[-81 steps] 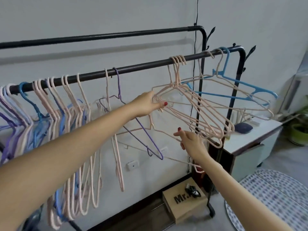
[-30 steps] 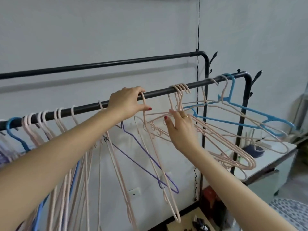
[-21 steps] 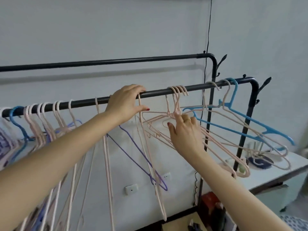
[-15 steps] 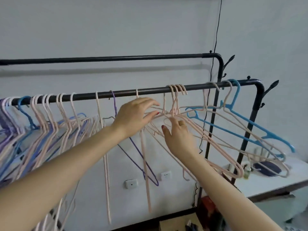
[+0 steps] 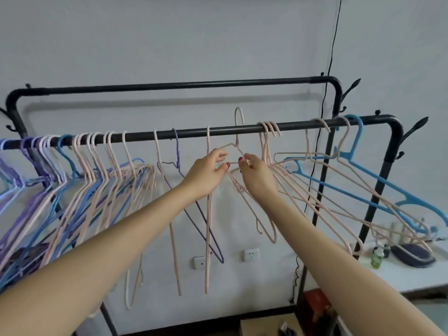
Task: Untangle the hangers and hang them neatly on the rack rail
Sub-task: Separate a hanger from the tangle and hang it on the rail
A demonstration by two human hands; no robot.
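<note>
A black rack rail (image 5: 194, 132) runs across the view. Many pink, purple and blue hangers (image 5: 92, 170) hang in a row on its left half. A tangle of pink hangers (image 5: 291, 170) and a blue hanger (image 5: 378, 183) hangs on its right half. Between them, one pink hanger (image 5: 238, 122) is lifted with its hook above the rail. My left hand (image 5: 208, 170) and my right hand (image 5: 254, 170) both pinch its shoulder wires just below the neck. A purple hanger (image 5: 178, 156) and single pink hangers (image 5: 208, 190) hang just left of my hands.
A second, higher black rail (image 5: 184, 84) runs behind, close to the wall. The rack's right post (image 5: 380, 180) stands beside a white table (image 5: 400, 270) holding a small green bottle (image 5: 376, 259) and a dark object. A black cable (image 5: 332, 52) hangs down the wall. A cardboard box (image 5: 266, 326) sits on the floor.
My left hand left the single pink hanger on the rail and joined my right hand at the tangle. Together they lifted one pink hanger so its hook is above the rail.
</note>
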